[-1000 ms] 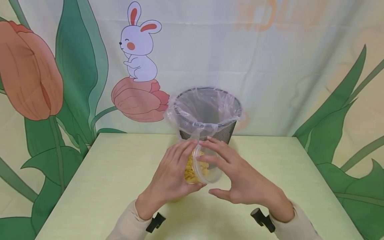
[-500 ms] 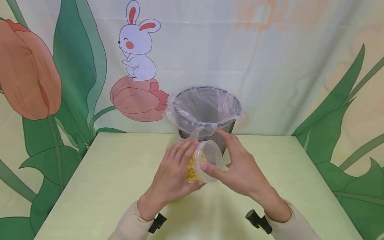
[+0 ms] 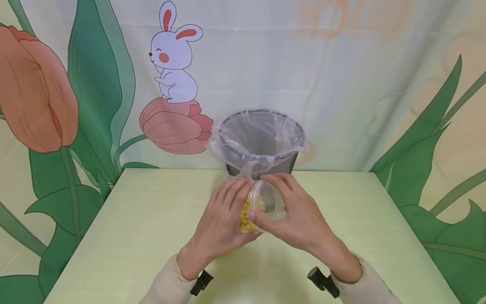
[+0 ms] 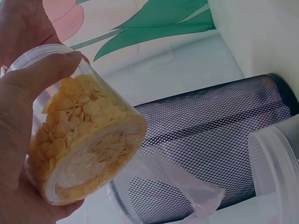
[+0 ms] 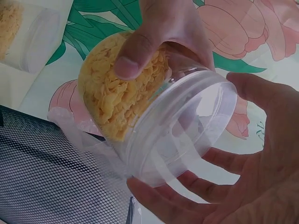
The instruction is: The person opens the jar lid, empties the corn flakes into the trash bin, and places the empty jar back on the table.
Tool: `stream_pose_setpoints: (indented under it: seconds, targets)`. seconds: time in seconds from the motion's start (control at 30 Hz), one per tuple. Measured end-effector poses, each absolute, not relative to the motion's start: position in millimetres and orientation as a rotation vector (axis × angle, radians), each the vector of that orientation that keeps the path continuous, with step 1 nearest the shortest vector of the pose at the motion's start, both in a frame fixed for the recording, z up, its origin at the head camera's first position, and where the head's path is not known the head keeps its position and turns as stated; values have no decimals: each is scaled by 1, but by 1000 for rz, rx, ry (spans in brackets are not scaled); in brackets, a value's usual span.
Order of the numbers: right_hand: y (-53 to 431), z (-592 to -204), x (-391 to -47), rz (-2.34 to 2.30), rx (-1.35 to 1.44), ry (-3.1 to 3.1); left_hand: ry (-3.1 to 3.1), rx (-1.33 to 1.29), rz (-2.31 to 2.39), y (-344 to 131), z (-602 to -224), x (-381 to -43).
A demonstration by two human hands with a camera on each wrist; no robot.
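Observation:
A clear plastic jar (image 3: pixel 246 216) of yellow flakes, which look like cornflakes, is held tilted on its side. Its clear lid (image 5: pixel 187 126) faces right and is on the jar's mouth. My left hand (image 3: pixel 222 217) grips the jar body, thumb along one side and fingers over the other. My right hand (image 3: pixel 300 215) holds the lid, with thumb and fingertips spread around the rim. In the left wrist view the jar's base (image 4: pixel 98 161) points at the camera, flakes gathered against it.
Behind the hands stands a black mesh bin (image 3: pixel 282 166) lined with a thin, pinkish clear bag (image 3: pixel 247 145). A second clear lidded jar (image 5: pixel 30 39) with flakes shows beside the bin in the right wrist view. The pale green table (image 3: pixel 144 211) meets a printed cloth backdrop (image 3: pixel 341 93).
My right hand has gone from spread fingers over the lid to gripping its rim with thumb and fingers. The jar has shifted slightly right; my left hand keeps its grip.

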State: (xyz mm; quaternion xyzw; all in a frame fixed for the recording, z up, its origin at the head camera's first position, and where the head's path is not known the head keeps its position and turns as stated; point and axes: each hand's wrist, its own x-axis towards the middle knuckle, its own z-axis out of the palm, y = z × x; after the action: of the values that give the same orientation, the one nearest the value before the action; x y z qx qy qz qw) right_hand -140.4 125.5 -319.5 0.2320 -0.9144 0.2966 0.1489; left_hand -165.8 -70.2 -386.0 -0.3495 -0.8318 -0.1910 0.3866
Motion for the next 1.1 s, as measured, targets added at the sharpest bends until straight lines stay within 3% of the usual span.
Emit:
stream_pose_setpoints:
  seconds: [0.6, 1.1]
  targets:
    - [138, -317, -144, 700, 1213, -2426, -2173, -930, -647, -76, -385, -163]
    - [147, -311, -146, 559, 1427, -2321, -2206, -1016, -705, -80, -381, -162]
